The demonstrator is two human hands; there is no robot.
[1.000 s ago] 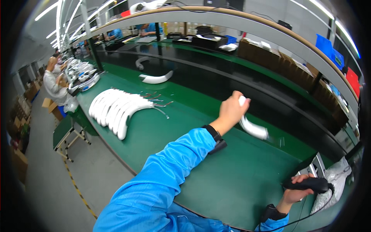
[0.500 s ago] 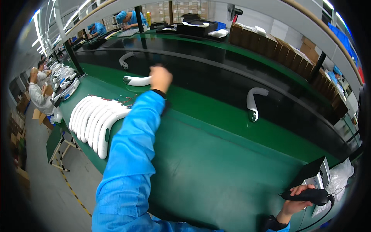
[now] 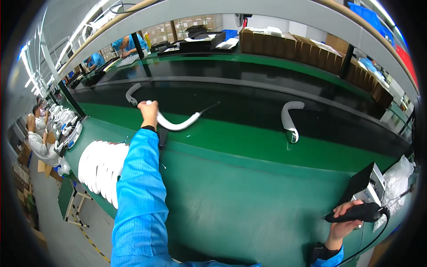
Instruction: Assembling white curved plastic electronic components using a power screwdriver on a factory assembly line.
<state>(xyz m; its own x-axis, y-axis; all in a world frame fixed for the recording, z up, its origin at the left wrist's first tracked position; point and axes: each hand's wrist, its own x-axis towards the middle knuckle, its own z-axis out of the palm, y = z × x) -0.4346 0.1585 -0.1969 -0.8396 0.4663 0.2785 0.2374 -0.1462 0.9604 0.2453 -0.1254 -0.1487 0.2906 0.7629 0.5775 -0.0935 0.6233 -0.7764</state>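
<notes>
At the end of my outstretched arm, my left hand (image 3: pixel 148 113) is closed round the left end of a white curved handle-like housing (image 3: pixel 179 126). Its bend faces down, and thin wires trail from its right end over the belt. Low at the right, my right hand (image 3: pixel 341 228) grips a black electric screwdriver (image 3: pixel 359 212), its tip toward the left. Beside my left sleeve, several similar white housings (image 3: pixel 98 169) lie in a row on the green table. My sleeve hides part of that row.
A dark and green conveyor belt (image 3: pixel 249 107) runs past the table's far side, carrying another curved housing (image 3: pixel 288 118) and a greyish one (image 3: pixel 131 94). Right of the table stand a black-and-white box (image 3: pixel 367 184) and a clear plastic bag (image 3: pixel 397 178). Co-workers (image 3: pixel 129 44) sit farther off.
My left hand has gone from the housing's right end to its left end. The view has shifted somewhat. My right hand keeps its hold on the screwdriver.
</notes>
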